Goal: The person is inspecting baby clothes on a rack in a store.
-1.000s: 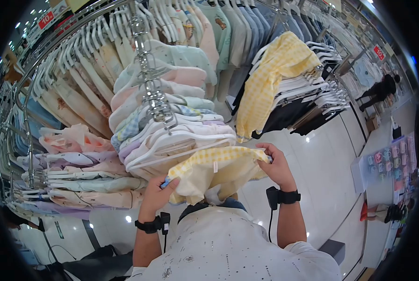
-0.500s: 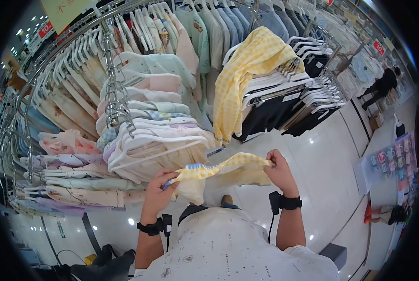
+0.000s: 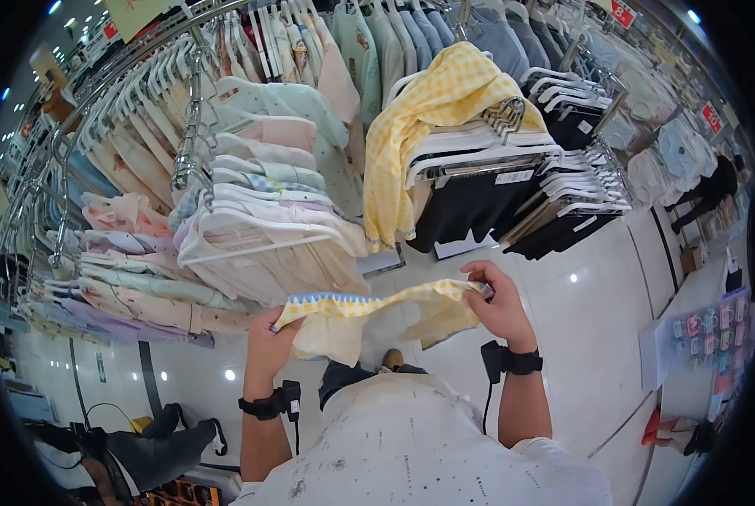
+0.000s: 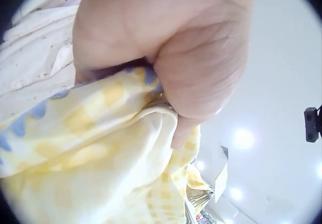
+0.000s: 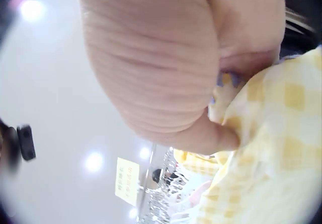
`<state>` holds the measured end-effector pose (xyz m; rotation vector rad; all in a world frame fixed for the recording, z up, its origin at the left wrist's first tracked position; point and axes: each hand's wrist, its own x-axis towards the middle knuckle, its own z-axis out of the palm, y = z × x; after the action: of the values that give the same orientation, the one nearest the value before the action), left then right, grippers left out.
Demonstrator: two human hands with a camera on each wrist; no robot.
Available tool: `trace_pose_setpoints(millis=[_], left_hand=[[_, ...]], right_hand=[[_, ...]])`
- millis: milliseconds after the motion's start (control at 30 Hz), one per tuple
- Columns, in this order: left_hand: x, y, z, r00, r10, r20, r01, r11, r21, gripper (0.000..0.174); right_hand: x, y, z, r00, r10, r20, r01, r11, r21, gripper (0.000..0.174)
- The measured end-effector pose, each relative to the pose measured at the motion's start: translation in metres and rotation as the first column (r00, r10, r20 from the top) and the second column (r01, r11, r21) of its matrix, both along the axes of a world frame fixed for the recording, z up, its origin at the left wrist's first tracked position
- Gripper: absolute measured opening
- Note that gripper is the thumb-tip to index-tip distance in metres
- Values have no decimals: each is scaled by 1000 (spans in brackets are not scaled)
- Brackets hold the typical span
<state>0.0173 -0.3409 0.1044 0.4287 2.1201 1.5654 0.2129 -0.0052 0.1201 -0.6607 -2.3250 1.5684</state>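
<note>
A yellow-and-white gingham garment with a blue scalloped edge is stretched between my hands in front of my body. My left hand pinches one end of it, and the left wrist view shows the checked cloth running out from between thumb and fingers. At the other end my right hand grips a corner between thumb and fingers, with the cloth bunched there in the right wrist view. The middle of the garment sags, its pale inner side showing. Which part of the garment each hand has, I cannot tell.
Ahead, another yellow gingham garment lies draped over a rack of black clothes on white hangers. To the left stand racks of pastel clothes. A grey box sits on the floor at right, below a display counter.
The garment has turned in my hands: its white tag has gone from sight and more blue edging shows on the left. My left hand has shifted slightly left. Both hands keep their hold.
</note>
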Motion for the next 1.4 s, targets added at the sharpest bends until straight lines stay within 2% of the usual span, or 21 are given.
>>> trace_pose_setpoints(millis=[33, 100, 133, 200, 233, 267, 300, 333, 367, 400, 433, 500, 667, 800, 867, 933, 1033, 1267, 1367, 1400], left_hand=[[3, 3, 3, 999, 43, -11, -42, 997, 66, 16], [13, 9, 8, 991, 117, -57, -111, 988, 106, 15], [16, 12, 12, 978, 186, -98, -171, 975, 144, 14], [14, 11, 14, 964, 237, -118, -222, 967, 122, 17], [13, 9, 13, 951, 279, -136, -267, 958, 102, 20], [12, 9, 5, 948, 286, -139, -274, 957, 100, 20], [9, 13, -3, 938, 331, -104, -309, 933, 187, 19], [6, 15, -9, 927, 370, -66, -340, 899, 275, 18], [7, 13, -13, 926, 371, -70, -338, 899, 280, 18], [11, 12, -11, 917, 396, 40, -388, 867, 312, 18], [14, 12, -10, 898, 413, 152, -440, 832, 338, 18], [19, 13, -6, 903, 403, 152, -430, 821, 377, 18], [29, 16, -12, 898, 436, 67, -420, 798, 433, 21], [30, 8, -17, 929, 323, 179, -369, 847, 383, 21], [31, 6, -16, 932, 284, 223, -352, 854, 384, 21], [32, 6, -15, 913, 230, 338, -369, 819, 440, 20], [33, 6, -17, 889, 243, 389, -418, 777, 470, 20], [36, 4, -17, 892, 197, 406, -399, 766, 505, 21], [37, 9, -13, 887, 236, 397, -414, 788, 457, 24], [35, 7, -16, 907, 250, 340, -384, 822, 421, 26]], right_hand=[[0, 3, -2, 1000, 8, -4, -8, 1000, 1, 37], [1, 7, -6, 997, -82, 16, 77, 977, 201, 22], [2, 11, -8, 997, -74, 15, 69, 977, 201, 22], [2, 17, -10, 993, -119, -25, 121, 945, 303, 14], [3, 18, -8, 993, -112, -28, 115, 947, 300, 14], [4, 18, -2, 994, -109, 16, 104, 974, 203, 12], [4, 19, 1, 993, -103, 58, 97, 990, 106, 12], [5, 20, 0, 994, -100, 51, 94, 990, 108, 12], [7, 21, -3, 998, -59, 13, 58, 998, 39, 12], [9, 22, -2, 999, -23, -25, 22, 999, -30, 12], [10, 24, 0, 999, -25, -27, 24, 999, -28, 12], [13, 22, 5, 991, -61, -119, 32, 974, -225, 11], [17, 21, 6, 986, -117, -116, 76, 948, -308, 14], [20, 19, 0, 972, -218, -93, 169, 913, -372, 16], [21, 18, 1, 970, -223, -91, 177, 916, -359, 16], [23, 17, 4, 969, -232, -88, 189, 919, -346, 17], [26, 15, 6, 967, -228, -116, 176, 922, -345, 16], [33, 12, 11, 963, -236, -130, 179, 921, -345, 19], [37, 13, 13, 960, -248, -129, 192, 920, -341, 20], [37, 13, 14, 957, -261, -128, 205, 918, -341, 20]])
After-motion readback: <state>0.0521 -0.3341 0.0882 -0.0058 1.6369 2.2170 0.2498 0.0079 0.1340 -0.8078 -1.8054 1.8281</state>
